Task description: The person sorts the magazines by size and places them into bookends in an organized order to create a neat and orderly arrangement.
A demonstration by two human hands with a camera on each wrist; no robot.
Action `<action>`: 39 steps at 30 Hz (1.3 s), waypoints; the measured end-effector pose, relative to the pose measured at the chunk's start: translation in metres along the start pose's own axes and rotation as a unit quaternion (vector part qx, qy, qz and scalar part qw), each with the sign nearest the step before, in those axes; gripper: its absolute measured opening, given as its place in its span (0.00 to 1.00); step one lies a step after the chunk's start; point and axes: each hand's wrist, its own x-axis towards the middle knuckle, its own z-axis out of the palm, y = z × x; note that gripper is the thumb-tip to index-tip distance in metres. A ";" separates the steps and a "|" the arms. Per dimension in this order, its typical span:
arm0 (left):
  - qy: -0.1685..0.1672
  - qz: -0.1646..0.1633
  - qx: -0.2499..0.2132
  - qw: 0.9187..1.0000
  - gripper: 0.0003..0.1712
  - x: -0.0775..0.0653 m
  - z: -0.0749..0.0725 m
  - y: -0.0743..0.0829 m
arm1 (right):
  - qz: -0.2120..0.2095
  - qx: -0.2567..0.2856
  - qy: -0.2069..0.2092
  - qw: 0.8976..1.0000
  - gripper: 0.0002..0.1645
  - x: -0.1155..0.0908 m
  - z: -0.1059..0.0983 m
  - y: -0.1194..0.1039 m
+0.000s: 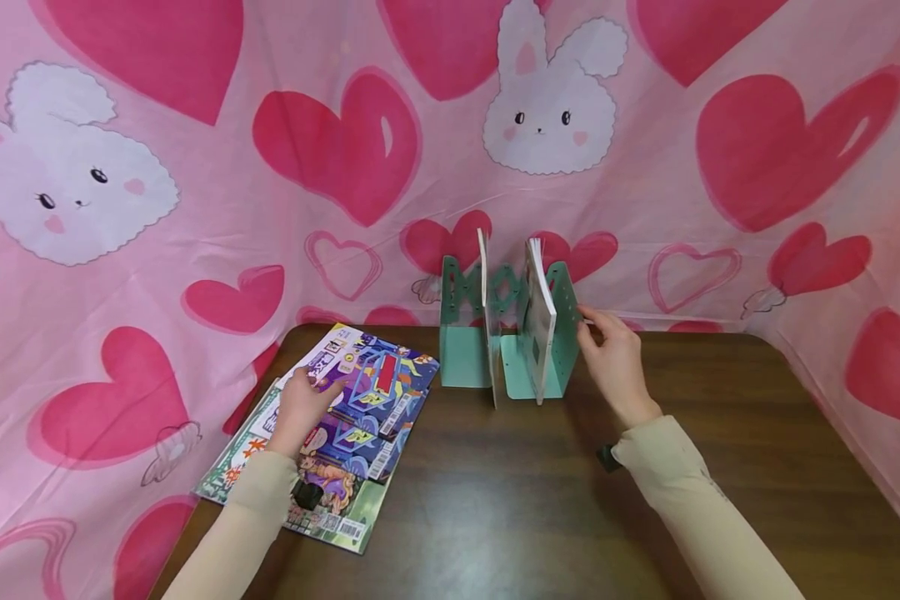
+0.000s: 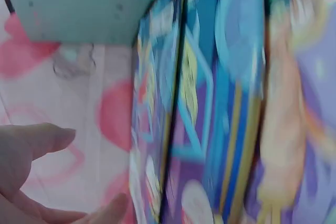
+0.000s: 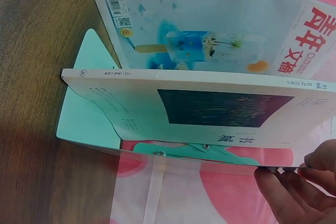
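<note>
A green expandable book rack (image 1: 463, 357) stands at the back of the table. My right hand (image 1: 613, 362) pinches the edge of its right side panel between thumb and fingers. Inside, a white book (image 3: 220, 85) leans near that panel, and a thin magazine (image 3: 220, 35) with an ice-pop picture stands upright farther left. My left hand (image 1: 300, 410) is over the pile of colourful magazines (image 1: 371, 392) on the left, fingers spread. In the left wrist view, the thumb and fingers (image 2: 47, 139) are apart, with nothing visible between them; contact with the pile cannot be told.
The magazines overlap in a slanted pile, with a green-edged one (image 1: 228, 467) under the others at the left. A dark wooden table (image 1: 495, 500) carries everything. A pink cloth (image 1: 450, 192) with hearts and rabbits hangs close behind the rack.
</note>
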 end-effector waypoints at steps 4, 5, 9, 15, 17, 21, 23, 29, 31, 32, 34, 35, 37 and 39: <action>-0.007 -0.046 -0.003 0.999 0.49 0.010 -0.010 -0.019 | -0.001 0.000 -0.001 1.000 0.19 0.000 0.001 0.001; -0.008 -0.056 -0.009 0.998 0.49 0.013 -0.011 -0.023 | -0.001 -0.001 0.000 1.000 0.19 0.000 0.001 0.002; -0.020 -0.098 -0.025 0.995 0.55 0.019 -0.016 -0.038 | -0.007 0.003 0.002 1.000 0.19 0.000 0.002 0.003; -0.020 -0.121 -0.018 0.992 0.49 0.023 -0.019 -0.049 | -0.010 0.003 0.000 1.000 0.19 0.000 0.002 0.003; -0.011 -0.118 -0.013 0.993 0.46 0.024 -0.020 -0.050 | -0.010 0.004 0.002 1.000 0.19 0.000 0.002 0.003; 0.003 -0.111 -0.006 0.994 0.46 0.027 -0.019 -0.054 | -0.007 0.005 0.004 1.000 0.19 -0.001 0.002 0.003; 0.007 -0.109 -0.012 0.994 0.48 0.028 -0.018 -0.055 | -0.006 0.007 0.004 1.000 0.19 -0.001 0.002 0.003; 0.019 -0.112 -0.061 0.992 0.53 0.030 -0.014 -0.058 | 0.000 0.015 0.001 1.000 0.19 -0.002 0.001 0.002; 0.018 -0.117 -0.077 0.990 0.52 0.031 -0.013 -0.058 | 0.002 0.016 0.000 1.000 0.19 -0.002 0.001 0.002; 0.019 -0.121 -0.086 0.989 0.52 0.031 -0.012 -0.058 | 0.004 0.016 -0.001 1.000 0.19 -0.002 0.001 0.001; 0.023 -0.130 -0.111 0.985 0.52 0.032 -0.011 -0.057 | 0.005 0.014 -0.001 1.000 0.19 -0.002 0.001 0.001; 0.028 -0.134 -0.121 0.983 0.52 0.032 -0.010 -0.057 | 0.006 0.014 -0.001 1.000 0.20 -0.002 0.001 0.001; 0.038 -0.139 -0.143 0.979 0.52 0.033 -0.009 -0.056 | 0.005 0.011 -0.001 1.000 0.19 -0.002 0.002 0.001; 0.045 -0.138 -0.169 0.975 0.48 0.034 -0.008 -0.056 | 0.005 0.008 0.001 1.000 0.19 -0.002 0.002 0.001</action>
